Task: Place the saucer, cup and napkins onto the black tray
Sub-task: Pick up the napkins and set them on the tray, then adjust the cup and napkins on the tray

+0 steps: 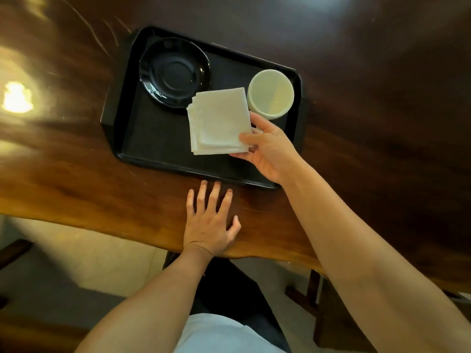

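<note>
The black tray (153, 149) lies on the wooden table. A glossy black saucer (174, 72) sits in its far left corner. A pale cup (270, 94) stands in the tray's far right corner. My right hand (267, 149) grips the right edge of a stack of white napkins (219, 121) over the middle of the tray; whether the stack touches the tray floor I cannot tell. My left hand (210, 220) rests flat on the table just in front of the tray, fingers spread, holding nothing.
The dark wooden table (369, 98) stretches around the tray, with a bright light reflection (17, 98) at the left. Its near edge runs under my left wrist. Below it are a pale floor (89, 256) and a wooden table leg (313, 289).
</note>
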Demonstrator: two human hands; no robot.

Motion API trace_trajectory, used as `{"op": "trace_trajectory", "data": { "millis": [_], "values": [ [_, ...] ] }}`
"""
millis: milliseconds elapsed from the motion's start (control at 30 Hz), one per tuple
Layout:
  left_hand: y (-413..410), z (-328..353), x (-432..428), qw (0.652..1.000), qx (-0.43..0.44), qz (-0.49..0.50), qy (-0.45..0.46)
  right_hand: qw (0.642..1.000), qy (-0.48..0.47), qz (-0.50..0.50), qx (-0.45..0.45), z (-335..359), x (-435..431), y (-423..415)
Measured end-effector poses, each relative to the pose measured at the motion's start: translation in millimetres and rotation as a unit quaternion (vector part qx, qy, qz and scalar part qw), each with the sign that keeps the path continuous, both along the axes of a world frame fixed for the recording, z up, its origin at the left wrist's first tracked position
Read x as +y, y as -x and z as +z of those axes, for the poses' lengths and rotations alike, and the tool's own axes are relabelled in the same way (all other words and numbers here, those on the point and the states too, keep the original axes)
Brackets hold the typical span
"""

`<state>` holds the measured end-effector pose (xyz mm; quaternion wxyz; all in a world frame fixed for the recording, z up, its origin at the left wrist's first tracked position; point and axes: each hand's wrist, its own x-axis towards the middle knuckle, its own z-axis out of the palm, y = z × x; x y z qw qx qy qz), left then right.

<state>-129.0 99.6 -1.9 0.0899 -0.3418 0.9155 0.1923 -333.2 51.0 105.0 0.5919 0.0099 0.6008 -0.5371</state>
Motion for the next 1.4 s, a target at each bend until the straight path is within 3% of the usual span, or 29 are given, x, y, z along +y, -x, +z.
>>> {"op": "trace_trajectory", "data": {
  "millis": [233, 433, 700, 1167, 1267, 1400],
  "values": [
    [-1.2, 0.3, 1.4, 1.0, 0.02, 0.009, 0.013, 0.988, -0.033, 0.108, 0.104, -3.1, -5.9, -3.5],
    [-2.1, -0.4, 2.9, 0.999, 0.034, 0.016, 0.023, 0.953, -0.088, 0.206, 0.205, -8.7, -19.0, 0.5],
    [-3.2, -3.0, 3.7, 0.999, 0.036, 0.017, 0.027, 0.857, -0.144, 0.287, 0.404, -23.1, -33.2, -7.5],
    [-3.1, -2.0, 3.5, 0.999, 0.032, 0.017, 0.026, 0.735, -0.18, 0.384, 0.53, -29.9, -16.7, -23.6],
    [-3.5, -1.9, 3.5, 0.999, 0.034, 0.019, 0.025, 0.75, -0.157, 0.328, 0.552, -18.7, 0.5, -25.9],
    [-3.5, -1.4, 3.0, 0.999, 0.031, 0.019, 0.021, 0.852, -0.194, 0.118, 0.471, -13.9, 21.4, -11.4]
  ]
}}
